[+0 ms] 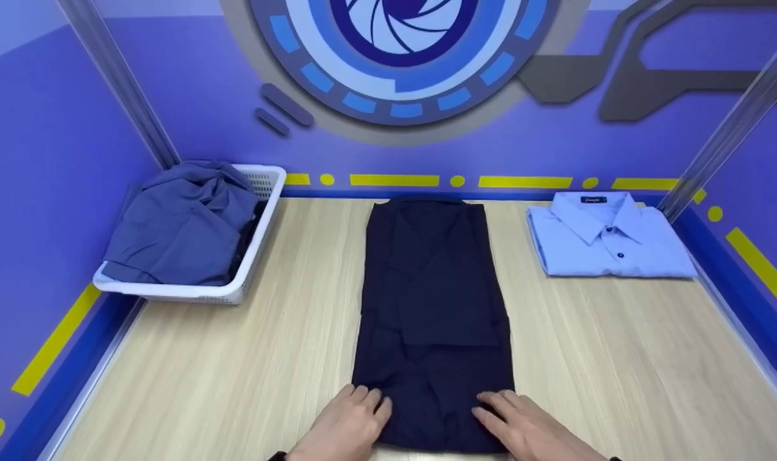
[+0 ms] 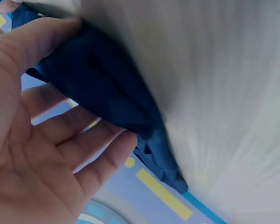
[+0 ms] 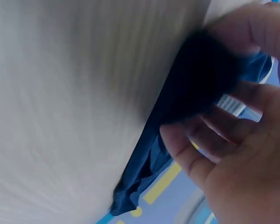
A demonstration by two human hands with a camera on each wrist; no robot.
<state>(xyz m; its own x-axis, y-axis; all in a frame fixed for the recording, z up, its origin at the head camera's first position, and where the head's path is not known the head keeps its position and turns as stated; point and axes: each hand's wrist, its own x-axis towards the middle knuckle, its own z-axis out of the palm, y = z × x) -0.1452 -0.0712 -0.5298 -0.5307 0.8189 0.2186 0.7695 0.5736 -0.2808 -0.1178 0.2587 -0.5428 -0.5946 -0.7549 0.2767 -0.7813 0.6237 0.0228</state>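
A dark navy shirt lies on the table in a long folded strip, its sides turned in and its far end by the back wall. At the near left corner my left hand holds the cloth, knuckles up. My right hand holds the near right corner in the same way. In the left wrist view the shirt passes between thumb and fingers of the left hand. The right wrist view shows the shirt between the thumb and spread fingers of the right hand.
A white basket heaped with grey-blue clothing stands at the back left. At the back right lies a folded light blue shirt, collar up. Purple panels with metal posts enclose the wooden table.
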